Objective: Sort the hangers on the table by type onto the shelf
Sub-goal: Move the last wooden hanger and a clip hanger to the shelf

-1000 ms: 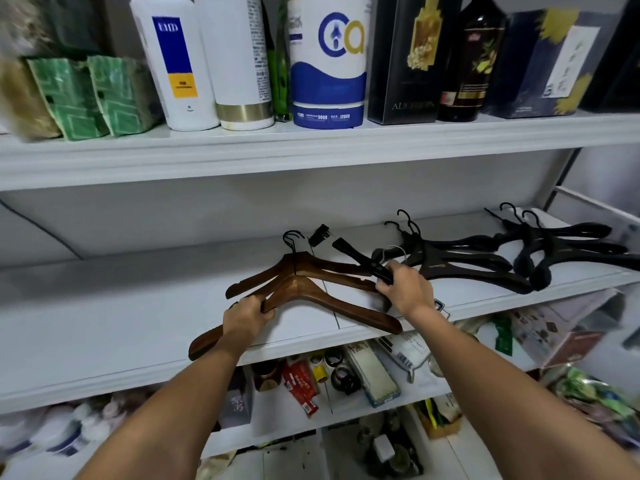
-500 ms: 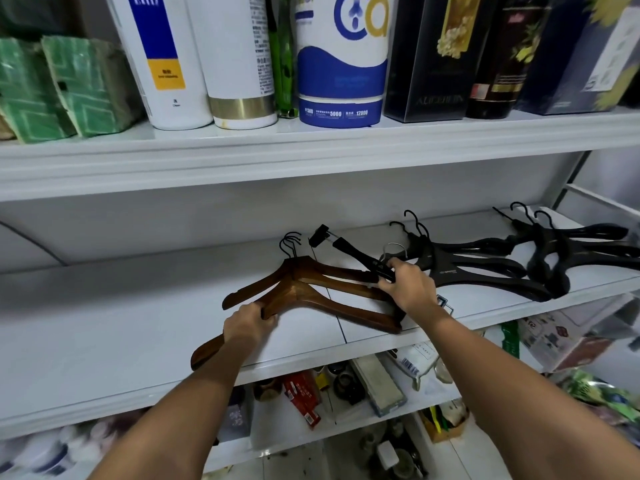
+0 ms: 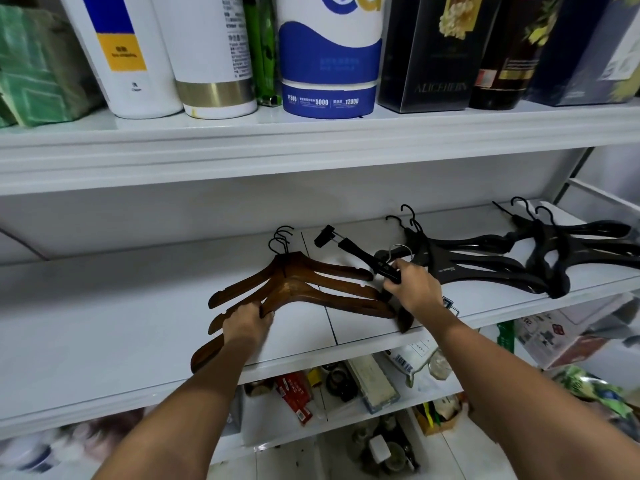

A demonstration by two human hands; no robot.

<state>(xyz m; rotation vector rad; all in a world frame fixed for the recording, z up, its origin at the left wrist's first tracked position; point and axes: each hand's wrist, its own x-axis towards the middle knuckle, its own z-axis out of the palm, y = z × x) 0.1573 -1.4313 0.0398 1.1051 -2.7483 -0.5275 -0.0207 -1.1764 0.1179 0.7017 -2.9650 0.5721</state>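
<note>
The left hand [image 3: 244, 323] is closed around the lower left arm of the wooden hangers [image 3: 304, 289], fingers curled over the top edge of the wood. The right hand [image 3: 414, 289] pinches the black clip hanger [image 3: 363, 256] by its bar, thumb and fingers pressed together on it, while the heel of the hand rests over the right ends of the wooden hangers.

The wooden hangers lie flat in a fanned stack of about three on the middle shelf [image 3: 104, 323], hooks pointing to the back wall, the lowest left arm reaching out past the shelf's front edge. The clip hanger slants up and back from the right hand, just right of the wooden hangers' hooks, with one clip at its far end.

Right of the wooden hangers, on the same shelf, lie two piles of black plastic hangers [image 3: 485, 268]. Above the wooden hangers, the upper shelf carries white bottles [image 3: 207, 57] and dark boxes [image 3: 436, 53].
</note>
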